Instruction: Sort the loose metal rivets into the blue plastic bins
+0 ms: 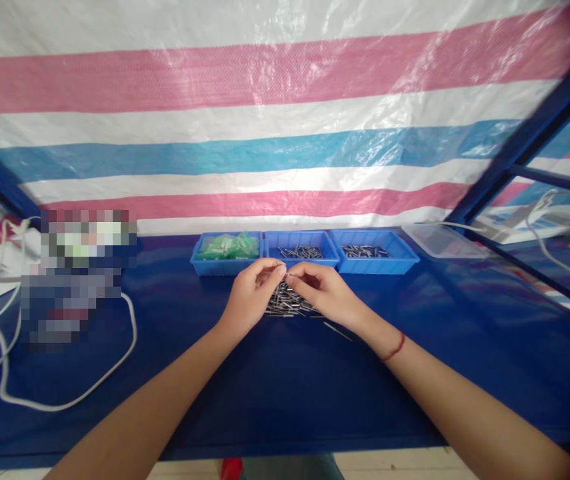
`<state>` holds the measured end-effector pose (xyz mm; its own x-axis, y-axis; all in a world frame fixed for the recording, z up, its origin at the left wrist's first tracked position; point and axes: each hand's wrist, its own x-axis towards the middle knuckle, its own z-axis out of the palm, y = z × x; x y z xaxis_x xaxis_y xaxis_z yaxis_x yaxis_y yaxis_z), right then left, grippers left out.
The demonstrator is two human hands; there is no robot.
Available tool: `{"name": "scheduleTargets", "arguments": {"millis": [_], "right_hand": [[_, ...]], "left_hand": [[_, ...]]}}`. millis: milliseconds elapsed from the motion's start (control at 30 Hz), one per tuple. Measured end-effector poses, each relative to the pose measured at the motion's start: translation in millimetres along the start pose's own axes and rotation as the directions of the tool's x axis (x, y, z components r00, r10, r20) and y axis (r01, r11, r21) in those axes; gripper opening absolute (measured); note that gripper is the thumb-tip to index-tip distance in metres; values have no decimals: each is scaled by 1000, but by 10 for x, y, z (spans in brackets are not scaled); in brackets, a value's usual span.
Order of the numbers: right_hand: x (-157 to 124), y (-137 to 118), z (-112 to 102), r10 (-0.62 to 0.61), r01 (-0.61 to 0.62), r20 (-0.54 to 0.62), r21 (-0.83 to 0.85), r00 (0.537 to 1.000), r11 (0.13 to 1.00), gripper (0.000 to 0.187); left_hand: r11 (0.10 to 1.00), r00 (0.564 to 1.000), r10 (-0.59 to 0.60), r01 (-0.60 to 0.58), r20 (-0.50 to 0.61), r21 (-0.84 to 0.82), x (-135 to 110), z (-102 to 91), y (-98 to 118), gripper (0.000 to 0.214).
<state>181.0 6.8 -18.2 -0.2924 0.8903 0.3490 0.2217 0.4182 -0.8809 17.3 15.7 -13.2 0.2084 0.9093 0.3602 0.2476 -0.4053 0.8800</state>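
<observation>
My left hand (pixel 253 292) and my right hand (pixel 325 288) meet fingertip to fingertip over the table, both pinched closed. Between them shows a tiny bit of shiny metal, mostly covered by the fingers; its exact kind is too small to tell. Right below the hands lies a pile of thin metal pins (pixel 289 303) on the blue table (pixel 285 380). One longer thin pin (pixel 337 331) lies apart, near my right wrist. Just beyond the hands, the middle blue bin (pixel 332 257) holds more metal pins (pixel 301 252).
A left blue bin (pixel 215 268) holds green packets (pixel 229 246); a right blue bin (pixel 399 263) holds metal pins (pixel 365 251). Beside it lies a clear plastic lid (pixel 445 241). A white cable (pixel 132 333) loops across the left side. Striped sheeting (pixel 245 160) hangs behind.
</observation>
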Motion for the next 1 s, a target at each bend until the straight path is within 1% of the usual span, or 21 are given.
{"name": "scheduleTargets", "arguments": {"millis": [267, 400, 533, 633, 733, 800, 833, 867, 900, 933, 967, 1000], "right_hand": [[29, 21, -55, 29, -19, -127, 79, 991, 997, 26], [32, 27, -90, 33, -21, -153, 81, 988, 997, 29], [28, 35, -104, -1, 15, -154, 89, 988, 996, 35], [28, 29, -101, -48, 63, -162, 85, 986, 994, 35], [40, 10, -142, -87, 95, -211, 26, 973, 995, 33], [54, 3, -235, -114, 97, -305, -71, 946, 993, 32], [63, 6, -308, -138, 91, -373, -141, 918, 986, 31], [71, 17, -398, -172, 74, -448, -227, 878, 971, 30], [77, 37, -502, -218, 47, -517, -323, 828, 945, 28], [83, 68, -615, -271, 3, -572, -424, 774, 906, 26], [86, 107, -731, -319, -59, -598, -526, 735, 849, 24], [88, 153, -843, -351, -118, -587, -614, 730, 781, 22]], "left_hand": [[1000, 1000, -14, 14, 0, 15, 29, -30, -21, 19], [999, 1000, -14, 14, 22, 29, 38, -32, -28, 17], [998, 998, -10, 7, 62, 57, 47, -34, -55, 17], [996, 994, 4, -14, 111, 88, 45, -30, -84, 19], [985, 990, 44, -66, 134, 160, 33, -29, -104, 20], [960, 986, 91, -124, 138, 251, 22, -40, -98, 19], [941, 981, 119, -160, 151, 299, 17, -49, -88, 19], [918, 973, 149, -203, 177, 341, 12, -59, -74, 19], [892, 961, 178, -249, 213, 377, 6, -68, -56, 18], [863, 945, 206, -298, 256, 408, -1, -74, -35, 17], [830, 925, 229, -348, 302, 436, -10, -74, -14, 17], [794, 904, 248, -395, 348, 461, -22, -66, 8, 18]]}}
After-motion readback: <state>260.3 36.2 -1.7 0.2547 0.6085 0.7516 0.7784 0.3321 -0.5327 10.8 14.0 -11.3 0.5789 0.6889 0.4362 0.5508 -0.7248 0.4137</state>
